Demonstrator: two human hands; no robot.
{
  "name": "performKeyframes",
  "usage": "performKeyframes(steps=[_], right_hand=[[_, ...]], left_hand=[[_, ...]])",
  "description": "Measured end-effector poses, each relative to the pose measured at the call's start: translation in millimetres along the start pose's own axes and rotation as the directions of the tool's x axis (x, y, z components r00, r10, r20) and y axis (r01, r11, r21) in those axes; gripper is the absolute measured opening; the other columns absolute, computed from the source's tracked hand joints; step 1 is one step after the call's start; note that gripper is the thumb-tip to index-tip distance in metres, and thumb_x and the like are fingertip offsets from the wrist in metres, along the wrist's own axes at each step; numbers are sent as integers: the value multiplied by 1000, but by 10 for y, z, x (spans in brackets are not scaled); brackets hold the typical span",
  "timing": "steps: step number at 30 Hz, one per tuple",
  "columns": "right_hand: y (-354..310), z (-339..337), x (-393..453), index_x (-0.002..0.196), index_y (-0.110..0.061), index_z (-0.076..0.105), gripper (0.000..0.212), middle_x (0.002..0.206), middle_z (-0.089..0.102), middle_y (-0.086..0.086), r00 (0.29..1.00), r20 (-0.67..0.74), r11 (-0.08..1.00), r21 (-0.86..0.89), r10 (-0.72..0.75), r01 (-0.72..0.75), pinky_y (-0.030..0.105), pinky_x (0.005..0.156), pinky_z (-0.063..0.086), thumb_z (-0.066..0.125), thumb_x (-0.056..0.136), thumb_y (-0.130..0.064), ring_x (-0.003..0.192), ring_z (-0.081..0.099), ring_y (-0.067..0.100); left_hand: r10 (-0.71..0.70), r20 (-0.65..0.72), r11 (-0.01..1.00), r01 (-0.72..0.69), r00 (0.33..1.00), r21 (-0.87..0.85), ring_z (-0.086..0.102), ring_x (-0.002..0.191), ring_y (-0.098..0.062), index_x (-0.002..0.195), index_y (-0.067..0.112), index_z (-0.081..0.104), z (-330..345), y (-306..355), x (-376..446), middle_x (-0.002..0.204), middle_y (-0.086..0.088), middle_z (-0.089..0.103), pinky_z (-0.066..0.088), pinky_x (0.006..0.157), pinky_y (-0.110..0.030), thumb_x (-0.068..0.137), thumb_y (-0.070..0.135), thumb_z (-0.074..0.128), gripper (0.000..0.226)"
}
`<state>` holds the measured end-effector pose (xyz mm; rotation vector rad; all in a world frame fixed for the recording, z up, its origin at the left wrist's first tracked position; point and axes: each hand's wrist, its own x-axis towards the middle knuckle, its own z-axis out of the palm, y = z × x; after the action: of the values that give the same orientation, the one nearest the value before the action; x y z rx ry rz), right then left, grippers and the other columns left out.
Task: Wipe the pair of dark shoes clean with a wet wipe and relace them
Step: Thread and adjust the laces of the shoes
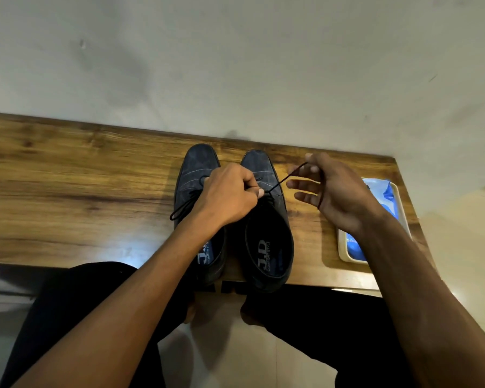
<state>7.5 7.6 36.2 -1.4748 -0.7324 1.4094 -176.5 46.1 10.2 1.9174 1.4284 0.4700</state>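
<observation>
Two dark blue-grey shoes stand side by side on the wooden table (81, 175), toes toward the wall. The left shoe (196, 169) has its lace threaded, with a loose end hanging off its left side. My left hand (230, 194) sits over the eyelets of the right shoe (269, 242) and pinches its dark lace (284, 179) there. From that pinch the lace runs taut up and to the right into my right hand (336, 191), which pinches its end between thumb and forefinger while the other fingers spread out.
A cream tray (343, 254) holding a blue wet-wipe pack (387, 194) lies at the table's right end, partly under my right forearm. A pale wall rises just behind the table. My knees in dark trousers are below the front edge.
</observation>
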Motion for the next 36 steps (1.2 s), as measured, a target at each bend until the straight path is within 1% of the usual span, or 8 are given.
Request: performKeyframes(steps=[4,8,14,20,25,28,32,36], right_hand=[[-5,-35,12,64,-22,44,40,87,76,4,999,14,972,227,50,-52,31,76,53,47,104,-24,86,70,22],[55,-111,63,68,-22,47,37,71,67,-1,999,15,989,139,40,-42,31,69,59,49,105,-26,79,68,22],[130,-280,66,71,-15,53,36,66,65,0,997,-17,906,-419,-71,57,26,62,48,51,105,-25,59,55,14],[265,-266,145,66,-15,61,43,63,70,-4,994,-17,670,-740,-111,62,29,58,43,52,105,-33,54,52,11],[256,-292,190,77,-12,70,43,75,77,0,987,-32,668,-740,-156,81,35,72,51,54,104,-40,63,71,13],[287,-303,197,88,-14,75,44,89,77,3,963,-56,439,-896,-263,68,36,76,53,54,101,-51,84,73,22],[289,-216,42,104,-16,74,41,108,73,12,822,-66,145,-989,-566,20,44,78,53,57,98,-53,100,66,35],[290,-110,-4,72,-12,73,67,75,72,11,891,-128,272,-962,-435,-5,39,70,54,44,97,-68,77,66,34]], left_hand=[[4,30,999,-3,1000,-33,53,65,4,77,20,74,-53,-12,20,68,20,58,42,64,-20,87,32,75,16],[-33,72,997,38,997,-61,54,69,5,72,20,71,-97,-34,28,71,20,59,34,59,-14,87,29,76,19],[-84,92,996,80,992,46,57,81,-8,73,16,73,-185,-114,20,70,18,58,50,91,-34,84,28,79,18],[-86,39,965,73,996,252,64,103,-16,79,19,74,-174,-70,5,79,12,65,24,115,-49,86,35,76,18],[2,-43,957,11,999,288,61,104,-17,85,26,73,-166,-73,-2,77,15,63,28,104,-42,87,38,73,13],[130,-194,943,-61,972,328,58,105,-20,92,26,72,-149,-96,13,92,7,71,37,99,-42,88,39,71,14],[139,-248,979,-95,959,181,55,57,-5,68,18,65,-116,-72,-35,61,8,58,40,57,-21,92,41,66,34],[6,-91,972,16,996,235,57,51,-19,60,10,53,11,-37,-37,53,-3,52,44,51,-31,97,45,58,51]])
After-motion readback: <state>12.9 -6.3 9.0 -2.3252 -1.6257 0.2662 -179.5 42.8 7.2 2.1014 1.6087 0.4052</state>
